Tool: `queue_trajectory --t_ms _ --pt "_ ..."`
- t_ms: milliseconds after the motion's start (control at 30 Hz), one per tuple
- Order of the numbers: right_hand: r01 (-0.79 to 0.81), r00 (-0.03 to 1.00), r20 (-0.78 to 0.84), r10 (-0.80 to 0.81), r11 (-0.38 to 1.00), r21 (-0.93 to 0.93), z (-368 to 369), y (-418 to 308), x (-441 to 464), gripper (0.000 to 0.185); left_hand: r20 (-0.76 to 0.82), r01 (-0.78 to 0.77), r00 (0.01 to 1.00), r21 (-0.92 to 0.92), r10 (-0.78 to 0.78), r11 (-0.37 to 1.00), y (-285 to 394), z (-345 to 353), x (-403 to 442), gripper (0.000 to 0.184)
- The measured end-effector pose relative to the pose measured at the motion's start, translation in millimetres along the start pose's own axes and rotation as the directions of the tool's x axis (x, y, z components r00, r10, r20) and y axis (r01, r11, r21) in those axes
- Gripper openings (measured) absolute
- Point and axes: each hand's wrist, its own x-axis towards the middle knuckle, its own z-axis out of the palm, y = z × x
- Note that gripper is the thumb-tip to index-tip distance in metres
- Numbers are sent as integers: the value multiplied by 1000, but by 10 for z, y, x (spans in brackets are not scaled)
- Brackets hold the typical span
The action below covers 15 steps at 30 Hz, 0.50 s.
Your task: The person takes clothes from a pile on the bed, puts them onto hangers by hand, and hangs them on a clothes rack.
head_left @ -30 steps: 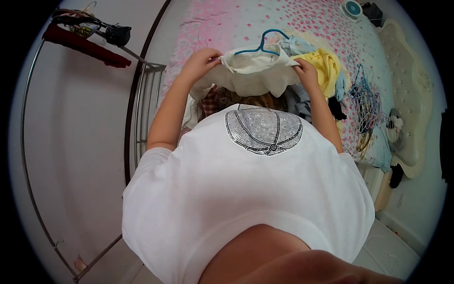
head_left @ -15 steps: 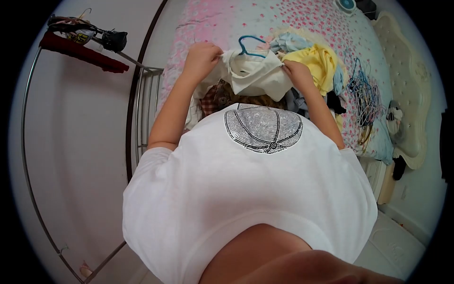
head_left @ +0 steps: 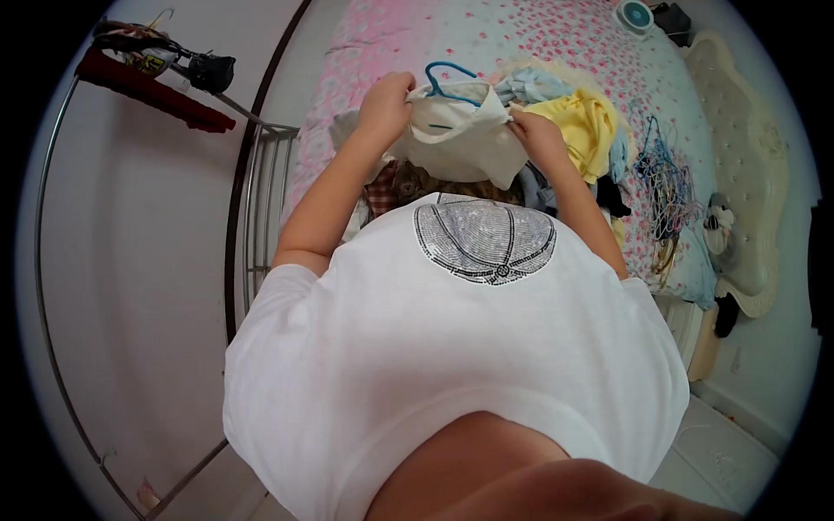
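A: What is being held, and where?

B: A white shirt (head_left: 466,149), raised between the two hands, just above a bed (head_left: 382,39). The left hand (head_left: 387,108) is closed on the shirt near one side of the collar. The right hand (head_left: 535,136) pinches the other side between thumb and fingers. Some of the left fingertips are hidden.

A: And the blue shape?

B: A hanger (head_left: 452,64). Its hook rises out of the collar between the hands, nearer the left. A short bit of blue shows lower, in the neck opening; the rest is out of sight.

A: Which step does this look like?

B: Judging by the pose, the shirt is being settled over the hanger. Whether both shoulders sit right cannot be told.

A: What would the next move call for?

B: Probably an even pull on both sides, with the hook clear of the collar. The soft cloth could sag or slip off one end if either grip loosened.

A: What lies about the hands?

B: Just beyond the right hand, a yellow garment (head_left: 580,130) lies beside pale blue cloth (head_left: 532,87). Farther right is a tangle of hangers (head_left: 671,187). Below the shirt, toward the body, some plaid cloth (head_left: 382,191) peeks out. Well left of the left hand, a metal rack (head_left: 49,161) bears a dark red cloth (head_left: 161,94).
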Motion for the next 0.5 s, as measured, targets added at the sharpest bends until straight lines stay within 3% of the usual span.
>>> queue_trajectory --t_ms 133,233,333,433,500 --pt "-108 993 37 109 993 -40 -8 89 34 23 -87 99 993 180 -84 979 -65 -156 107 18" --pt "-148 987 -33 158 968 204 -25 187 48 23 -140 -202 971 -33 196 979 -87 -84 140 19" --pt "-249 963 20 267 866 434 -137 280 98 23 -159 -391 909 -2 386 920 67 -87 -23 25" --pt "-228 964 -5 265 837 498 -215 332 131 22 -193 -403 894 49 404 914 94 8 -123 32" --pt "-205 966 -23 256 820 535 -226 393 147 23 -126 -414 897 90 423 906 79 69 -158 27"
